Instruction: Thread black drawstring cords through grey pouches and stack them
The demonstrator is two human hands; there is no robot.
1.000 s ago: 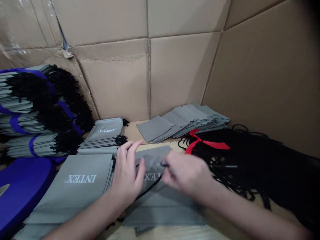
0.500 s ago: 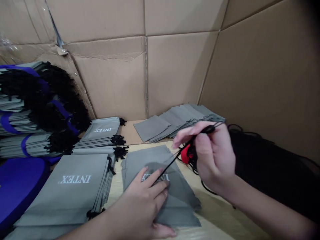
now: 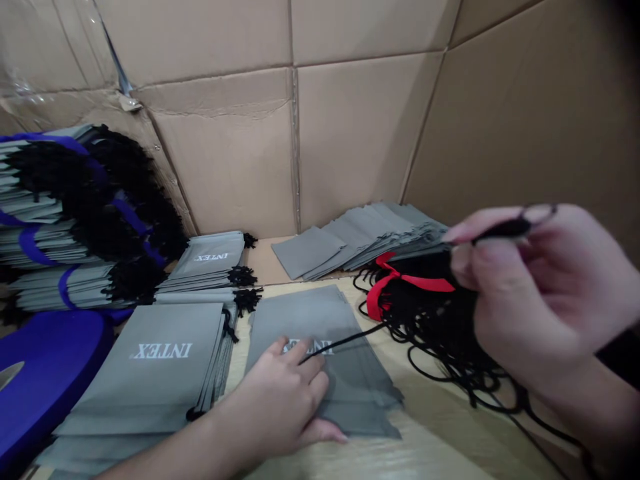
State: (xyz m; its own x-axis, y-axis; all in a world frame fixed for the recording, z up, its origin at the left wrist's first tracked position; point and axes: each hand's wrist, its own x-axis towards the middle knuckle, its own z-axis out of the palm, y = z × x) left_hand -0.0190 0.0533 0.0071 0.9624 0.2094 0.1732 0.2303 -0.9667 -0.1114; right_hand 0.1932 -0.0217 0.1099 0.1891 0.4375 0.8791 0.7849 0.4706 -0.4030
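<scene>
My left hand [image 3: 293,393] lies on a grey fabric pouch [image 3: 345,400] with white INTEX lettering, atop a small stack. A black cord [image 3: 350,339] comes out taut from between its fingers. This cord runs right and is lost against a bundle of black cords [image 3: 430,320] tied with red ribbon [image 3: 425,283]. My right hand [image 3: 545,280], raised at the right, pinches a slim black tool [image 3: 503,230] with a small loop at its rear end. The tool's tip is hard to make out. Whether the cord joins the tool cannot be seen.
Stacks of corded INTEX pouches [image 3: 155,373] stand at the left, near strapped bundles [image 3: 90,287] and a blue ribbon roll [image 3: 45,393]. Plain grey pouches [image 3: 310,250] fan out at the back. Cardboard walls [image 3: 225,153] enclose the back and right.
My right hand has moved right and slightly up, away from the pouch, uncovering the red-tied cord bundle. My left hand stays on the pouch. The cord stretches farther right.
</scene>
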